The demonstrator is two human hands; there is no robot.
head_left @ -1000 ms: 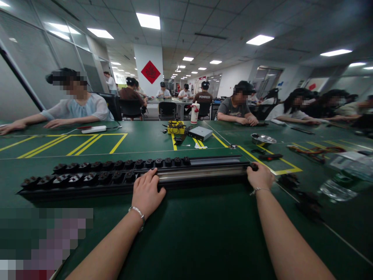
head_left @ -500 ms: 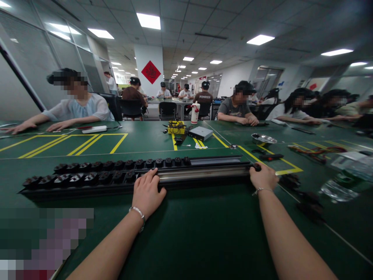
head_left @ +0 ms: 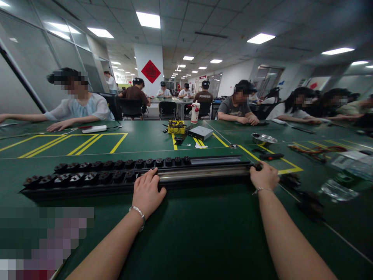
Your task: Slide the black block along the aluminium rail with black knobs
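The left hand (head_left: 148,193) is clasping a black rail (head_left: 201,174) mid-frame, apparently for steadiness, while the right hand (head_left: 264,177) is pinching a dark piece (head_left: 257,167) right of centre.

Glaring ceiling panels (head_left: 148,20) over a dim green tabletop (head_left: 204,241)

Light falls from above, the panel over the red diamond sign (head_left: 150,71) burning white. Below the sign, a metal strip (head_left: 204,173) gleams and a black rail (head_left: 87,189) throws soft shadow. Far right of it, coloured cables (head_left: 328,150) blur, shapes stretch and the upper corner darkens. Mosaic blocks (head_left: 43,245) mask a patch below and left of it
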